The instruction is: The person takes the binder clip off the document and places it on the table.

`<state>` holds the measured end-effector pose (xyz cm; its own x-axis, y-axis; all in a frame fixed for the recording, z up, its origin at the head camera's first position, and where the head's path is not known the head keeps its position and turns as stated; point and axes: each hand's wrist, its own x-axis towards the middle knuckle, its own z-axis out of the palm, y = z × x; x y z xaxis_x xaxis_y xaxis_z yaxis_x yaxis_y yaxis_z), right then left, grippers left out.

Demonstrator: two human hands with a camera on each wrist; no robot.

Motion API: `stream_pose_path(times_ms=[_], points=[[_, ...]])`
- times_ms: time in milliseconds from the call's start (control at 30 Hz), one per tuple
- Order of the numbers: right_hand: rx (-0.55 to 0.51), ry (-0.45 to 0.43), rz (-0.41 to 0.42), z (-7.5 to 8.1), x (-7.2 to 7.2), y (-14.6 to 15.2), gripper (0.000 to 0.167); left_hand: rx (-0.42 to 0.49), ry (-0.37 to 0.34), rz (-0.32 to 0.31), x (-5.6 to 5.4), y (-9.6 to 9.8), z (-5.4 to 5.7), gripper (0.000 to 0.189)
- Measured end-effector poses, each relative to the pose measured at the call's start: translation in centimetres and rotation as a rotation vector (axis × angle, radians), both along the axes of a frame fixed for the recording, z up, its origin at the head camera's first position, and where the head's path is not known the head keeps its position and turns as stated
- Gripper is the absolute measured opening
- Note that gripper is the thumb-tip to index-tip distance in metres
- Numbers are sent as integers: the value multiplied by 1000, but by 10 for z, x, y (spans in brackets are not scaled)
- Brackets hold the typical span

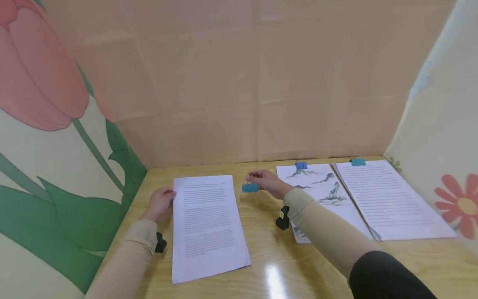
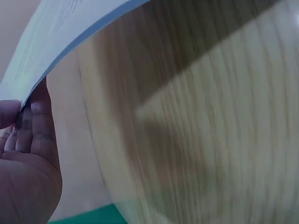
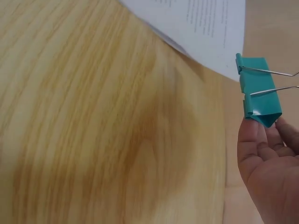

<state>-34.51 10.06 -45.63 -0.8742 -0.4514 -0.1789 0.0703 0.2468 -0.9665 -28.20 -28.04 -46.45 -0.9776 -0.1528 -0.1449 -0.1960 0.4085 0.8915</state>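
A stack of printed sheets (image 1: 207, 261) stands partly raised off the table at the left of the head view. My left hand (image 1: 158, 204) pinches its upper left edge, thumb on the printed face and fingers behind, as the left wrist view shows. To the right of the sheets, my right hand (image 1: 271, 183) holds a teal binder clip (image 3: 261, 86) by one end. The clip hangs apart from the paper, and its wire handles (image 3: 268, 90) point away from the sheets in the right wrist view.
On the right of the wooden table (image 1: 261, 232) lie landscape-drawing sheets (image 1: 317, 182) under a blue binder clip (image 1: 301, 165). Beside them are printed sheets (image 1: 396, 203) with a teal clip (image 1: 358, 162). A pink-brown backdrop (image 1: 231, 83) rises behind the table.
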Motion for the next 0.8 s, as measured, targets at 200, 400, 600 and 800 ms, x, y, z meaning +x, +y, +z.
stream_pose_path(times_ms=[200, 400, 600, 800], points=[[33, 7, 9, 0, 1, -13, 63, -26, 9, 4, -2, -22, 2, 32], [76, 9, 23, -12, 1, -31, 61, -51, 12, 15, 1, -44, 0, 29], [108, -11, 41, -22, 3, -49, 64, -89, 2, 41, 8, -65, -4, 33], [123, -1, 59, -21, 5, -68, 62, -110, 8, 38, 6, -81, -1, 33]])
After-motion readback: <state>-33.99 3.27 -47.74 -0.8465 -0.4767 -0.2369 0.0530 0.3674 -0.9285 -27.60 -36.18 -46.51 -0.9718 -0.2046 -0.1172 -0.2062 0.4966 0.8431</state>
